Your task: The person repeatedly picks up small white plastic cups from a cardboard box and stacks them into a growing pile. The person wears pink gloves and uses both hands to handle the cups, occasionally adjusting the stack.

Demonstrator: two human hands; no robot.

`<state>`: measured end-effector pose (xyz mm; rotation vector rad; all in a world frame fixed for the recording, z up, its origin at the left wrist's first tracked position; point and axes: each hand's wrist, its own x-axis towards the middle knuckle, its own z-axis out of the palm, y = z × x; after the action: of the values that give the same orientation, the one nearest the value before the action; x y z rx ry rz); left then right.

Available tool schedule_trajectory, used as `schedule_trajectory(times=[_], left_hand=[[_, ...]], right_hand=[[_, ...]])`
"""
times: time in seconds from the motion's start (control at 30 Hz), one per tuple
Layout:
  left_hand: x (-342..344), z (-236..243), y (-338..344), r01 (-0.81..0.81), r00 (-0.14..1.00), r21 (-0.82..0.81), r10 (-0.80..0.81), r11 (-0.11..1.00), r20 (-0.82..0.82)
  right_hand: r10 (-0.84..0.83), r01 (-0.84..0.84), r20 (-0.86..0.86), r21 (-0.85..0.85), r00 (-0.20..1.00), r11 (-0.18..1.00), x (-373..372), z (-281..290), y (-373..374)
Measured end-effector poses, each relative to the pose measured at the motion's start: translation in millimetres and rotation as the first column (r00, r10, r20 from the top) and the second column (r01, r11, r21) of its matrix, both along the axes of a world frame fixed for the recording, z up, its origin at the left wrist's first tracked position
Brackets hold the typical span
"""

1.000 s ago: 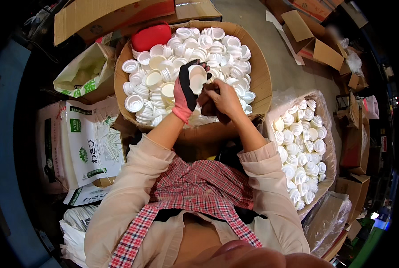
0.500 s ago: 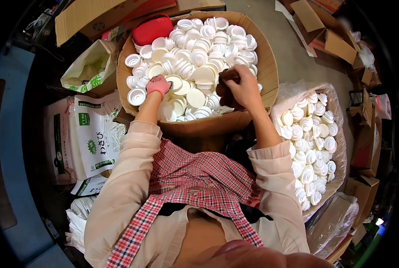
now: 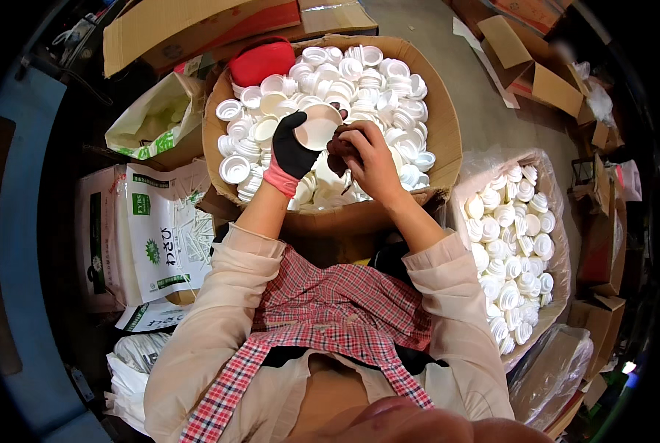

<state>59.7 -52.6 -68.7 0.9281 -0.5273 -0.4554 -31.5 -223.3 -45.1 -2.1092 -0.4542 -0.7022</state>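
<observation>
My left hand (image 3: 291, 156), in a black and pink glove, grips a round white plastic lid (image 3: 317, 128) by its edge. The lid is held up over the pile, its flat face turned toward me. Right beside it, my bare right hand (image 3: 374, 161) has its fingers closed on a crumpled dark brown cloth (image 3: 339, 148). The cloth is close to the lid's right edge; I cannot tell whether they touch. Below both hands, loose white lids (image 3: 407, 114) fill a large cardboard box (image 3: 330, 219). Some lie face up, others are tilted or stacked.
A red pouch (image 3: 262, 62) rests at the box's far left corner. To the right stands a plastic-lined box (image 3: 559, 284) of more white lids. On the left are a white-green bag (image 3: 123, 133) and a printed plastic sack (image 3: 149, 244) with thin white sticks. Opened cartons (image 3: 559, 80) stand far right.
My left hand has risen from the pile and moved right, bringing up a lid. My right hand has come left and slightly nearer, with the brown cloth, to the lid.
</observation>
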Motion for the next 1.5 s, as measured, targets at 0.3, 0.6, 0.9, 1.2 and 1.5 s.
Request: schedule_trajectory(times=[0.3, 0.6, 0.9, 1.2, 1.5], left_hand=[[-6, -10, -4, 0.127, 0.822, -0.444, -0.345, 0.887, -0.454], [-37, 1, -11, -0.678, 0.566, 0.362, 0.140, 0.640, 0.812], [6, 26, -22, -0.770, 0.336, 0.034, 0.358, 0.638, 0.871], [46, -66, 19, -0.482, 0.848, 0.822, -0.397, -0.301, 0.352], [31, -83, 0, -0.598, 0.641, 0.756, -0.725, -0.267, 0.251]], right_hand=[[0.053, -0.044, 0.085, -0.107, 0.995, 0.993, 0, 7, 42], [-0.188, 0.187, 0.104, 0.026, 0.977, 0.982, 13, 26, 35], [-0.178, 0.352, -0.513, 0.265, 0.840, 0.898, 9, -3, -14], [-0.279, 0.342, -0.360, 0.123, 0.890, 0.932, 1, -2, -47], [-0.183, 0.251, -0.447, 0.098, 0.876, 0.963, -4, 0, -43]])
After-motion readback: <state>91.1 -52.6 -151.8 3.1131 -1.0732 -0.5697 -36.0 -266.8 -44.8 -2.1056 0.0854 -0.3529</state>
